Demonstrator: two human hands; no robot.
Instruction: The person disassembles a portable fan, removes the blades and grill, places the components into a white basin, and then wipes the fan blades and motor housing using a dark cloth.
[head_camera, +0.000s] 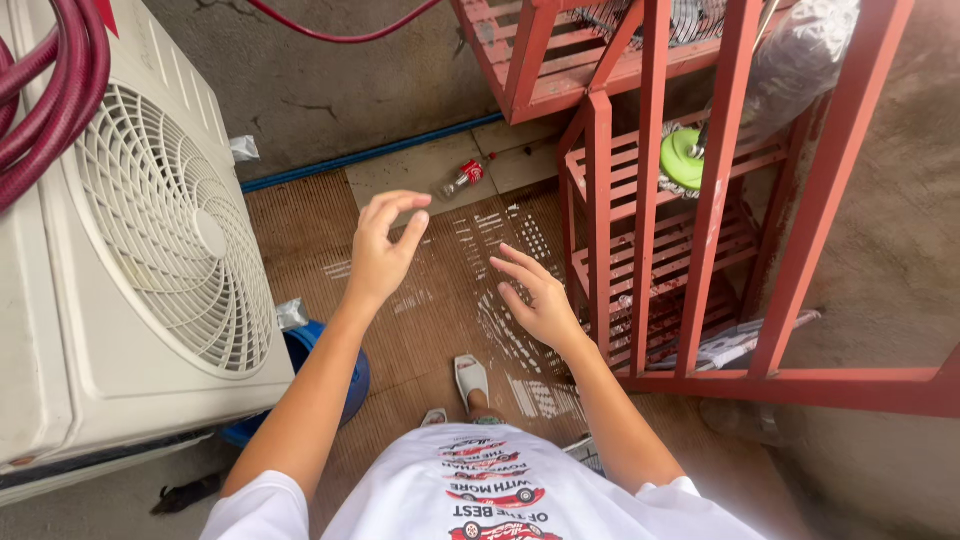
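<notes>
**Between fan grille and red rack: empty hands in a tight gap**

Beyond the left fingertips, to their outer side, stands the largest thing in view, a white outdoor air-conditioner unit (120, 300) with a round fan grille (170, 225) facing the person, and thick red hoses (50, 90) lying coiled over its top corner. On the far side of the right fingers rises a red-painted metal rack (690, 220), its slatted shelves holding a green disc (682, 157) and a wrapped bundle (800, 55). Under both hands lies a brown ribbed floor (420, 330), scuffed white in patches. Below the left wrist a blue tub (345, 375) shows partly, tucked against the unit. Ahead of the left fingertips, well apart on the floor, lies a small bottle (465, 177) with a red label.

The left hand (385, 250) is raised, fingers curled, thumb and forefinger nearly meeting on nothing. The right hand (540, 295) is flat, fingers spread, holding nothing, just beside the rack's upright.

Likely risks: knuckles could knock the rack's bars if the right hand swings outward; fingertips could catch in the grille slots; the scuffed floor may be slippery under light slippers (470, 378).
</notes>
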